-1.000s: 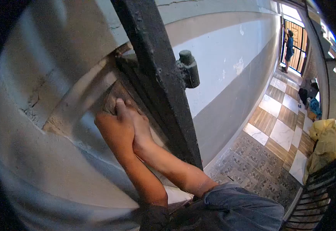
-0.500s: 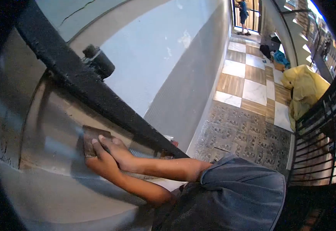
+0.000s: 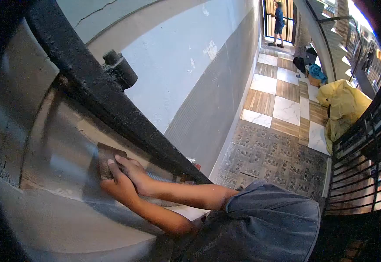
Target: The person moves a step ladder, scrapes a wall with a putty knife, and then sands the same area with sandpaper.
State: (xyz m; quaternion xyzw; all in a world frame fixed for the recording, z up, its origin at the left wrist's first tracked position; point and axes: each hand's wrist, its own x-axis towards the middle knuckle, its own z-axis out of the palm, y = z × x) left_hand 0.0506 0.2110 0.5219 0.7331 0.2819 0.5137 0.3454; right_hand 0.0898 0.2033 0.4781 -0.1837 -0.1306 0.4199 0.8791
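A flat, dark-brown rectangular block [image 3: 106, 153] is pressed flat against the grey curved wall surface [image 3: 64, 157]. My left hand [image 3: 117, 183] is closed around its lower end, with the thumb lying on the face. Just above and partly behind it, my right hand [image 3: 134, 173] also grips the block, its fingers close to the left thumb. The block's underside is hidden. A black beam [image 3: 125, 111] runs diagonally close above both hands, with a short black cylinder [image 3: 123, 73] fixed to it.
Beyond the beam stands a pale blue and grey wall [image 3: 173, 74]. Floor tiles [image 3: 286, 109] lead to a gate, where another person [image 3: 279, 24] stands. On the right are a yellow sheet [image 3: 345, 100], a dark railing [image 3: 356, 179] and a blue bundle [image 3: 316, 72].
My view has shifted slightly. Both hands keep their grip on the block, which stays at nearly the same place on the wall. The distant person's posture differs a little.
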